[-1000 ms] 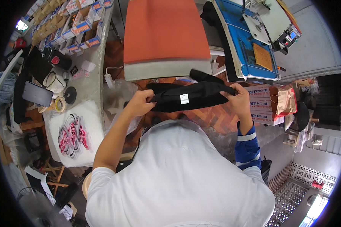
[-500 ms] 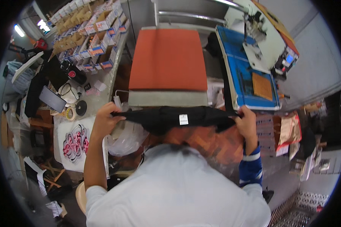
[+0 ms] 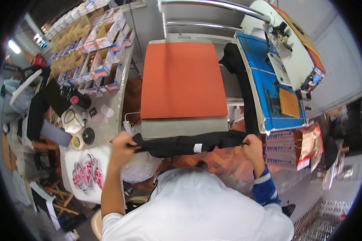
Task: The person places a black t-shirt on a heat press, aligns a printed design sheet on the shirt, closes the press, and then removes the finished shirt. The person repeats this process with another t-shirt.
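Black cloth [image 3: 173, 146] strung out just on the near side of the orange pad [image 3: 184, 80], white label [image 3: 197, 148] near its middle. Left hand [image 3: 124, 146] and right hand [image 3: 253, 148] pinch its ends, wider apart than a second ago; bunched then, drawn long now.

From here I see a black cloth [image 3: 169, 146] drawn out sideways into a long, narrow band, its surface softly creased. Held by both ends, it stretches along the near edge of an orange-topped platform [image 3: 184, 80]; I can't tell whether they touch. A small white label [image 3: 198, 148] shows near its middle.
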{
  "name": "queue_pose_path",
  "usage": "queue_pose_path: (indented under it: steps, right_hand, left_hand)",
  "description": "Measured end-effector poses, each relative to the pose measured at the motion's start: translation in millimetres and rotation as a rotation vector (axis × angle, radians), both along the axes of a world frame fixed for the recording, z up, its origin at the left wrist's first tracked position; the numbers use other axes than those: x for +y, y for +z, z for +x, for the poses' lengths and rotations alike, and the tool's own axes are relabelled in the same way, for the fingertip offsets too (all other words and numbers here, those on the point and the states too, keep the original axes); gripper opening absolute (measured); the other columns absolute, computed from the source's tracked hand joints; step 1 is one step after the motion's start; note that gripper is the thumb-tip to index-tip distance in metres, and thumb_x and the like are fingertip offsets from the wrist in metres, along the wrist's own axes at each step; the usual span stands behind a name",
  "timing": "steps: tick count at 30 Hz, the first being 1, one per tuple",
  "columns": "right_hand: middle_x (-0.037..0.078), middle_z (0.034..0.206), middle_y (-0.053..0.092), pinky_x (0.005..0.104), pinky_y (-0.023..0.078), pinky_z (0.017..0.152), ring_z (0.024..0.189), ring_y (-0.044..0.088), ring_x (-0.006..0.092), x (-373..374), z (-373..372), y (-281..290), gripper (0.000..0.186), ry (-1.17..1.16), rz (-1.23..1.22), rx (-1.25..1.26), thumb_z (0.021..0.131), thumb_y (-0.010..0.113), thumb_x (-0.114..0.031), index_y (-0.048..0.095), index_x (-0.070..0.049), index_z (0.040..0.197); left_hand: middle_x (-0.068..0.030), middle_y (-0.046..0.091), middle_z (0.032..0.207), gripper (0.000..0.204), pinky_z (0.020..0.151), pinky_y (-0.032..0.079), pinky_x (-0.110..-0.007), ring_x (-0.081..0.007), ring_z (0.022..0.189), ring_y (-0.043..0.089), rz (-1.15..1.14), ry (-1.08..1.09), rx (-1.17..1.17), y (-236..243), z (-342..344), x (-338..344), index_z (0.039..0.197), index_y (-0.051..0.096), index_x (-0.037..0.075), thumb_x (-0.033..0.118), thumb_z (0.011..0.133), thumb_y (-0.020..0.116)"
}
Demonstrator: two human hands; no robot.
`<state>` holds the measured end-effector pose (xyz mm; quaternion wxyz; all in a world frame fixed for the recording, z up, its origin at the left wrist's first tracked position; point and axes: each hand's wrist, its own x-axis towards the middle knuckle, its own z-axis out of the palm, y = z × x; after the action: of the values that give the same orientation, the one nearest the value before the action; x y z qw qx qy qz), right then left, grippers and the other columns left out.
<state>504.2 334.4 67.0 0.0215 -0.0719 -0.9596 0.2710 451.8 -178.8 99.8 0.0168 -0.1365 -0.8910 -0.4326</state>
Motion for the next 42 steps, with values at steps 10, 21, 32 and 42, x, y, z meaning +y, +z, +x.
queue_pose_path:
  steps: [10, 21, 32, 42]
  right_hand:
    - [0.015, 0.109, 0.072, 0.0351, 0.051, 0.095, 0.109, 0.066, 0.0261, -40.1, -18.1, 8.0, 0.014, -0.187, -0.145, 0.245, 0.085, 0.064, -0.002, 0.073, -0.001, 0.096]
    - [0.015, 0.113, 0.069, 0.0342, 0.051, 0.097, 0.119, 0.061, 0.0221, -28.2, -58.2, 12.9, 0.023, -0.145, -0.738, -0.473, 0.085, 0.064, -0.001, 0.068, 0.002, 0.108]
    - [0.025, 0.101, 0.067, 0.0441, 0.051, 0.084, 0.097, 0.065, 0.0404, -161.4, -102.4, 9.4, 0.038, 0.566, -0.482, -0.265, 0.069, 0.067, 0.004, 0.068, -0.003, 0.107]
    - [0.009, 0.082, 0.065, 0.0299, 0.05, 0.073, 0.081, 0.063, 0.0159, -89.6, -96.2, 79.2, 0.019, -0.036, -0.525, 0.21, 0.077, 0.062, 0.012, 0.064, 0.0, 0.091]
  left_hand:
    - [-0.0101, 0.071, 0.086, 0.018, 0.075, 0.053, -0.039, -0.0305, 0.079, 0.067, 0.186, -0.089, -0.138, -1.0, -73.7, -55.4, 0.073, 0.061, 0.0, -0.006, 0.066, 0.077]
    - [-0.019, 0.073, 0.099, 0.027, 0.092, 0.055, -0.038, -0.0263, 0.102, 0.07, 0.608, -0.041, -0.722, -18.7, -62.7, -38.8, 0.077, 0.052, 0.002, -0.021, 0.067, 0.065]
    - [-0.0252, 0.074, 0.094, 0.021, 0.075, 0.06, -0.039, -0.0331, 0.086, 0.075, 0.901, -0.384, -0.123, 99.5, -76.3, 35.3, 0.093, 0.063, -0.002, -0.005, 0.077, 0.077]
    - [-0.0227, 0.069, 0.092, 0.025, 0.075, 0.061, -0.043, -0.0316, 0.078, 0.071, 0.755, 0.056, 0.282, 99.5, -78.7, -57.0, 0.1, 0.056, 0.001, 0.013, 0.09, 0.075]
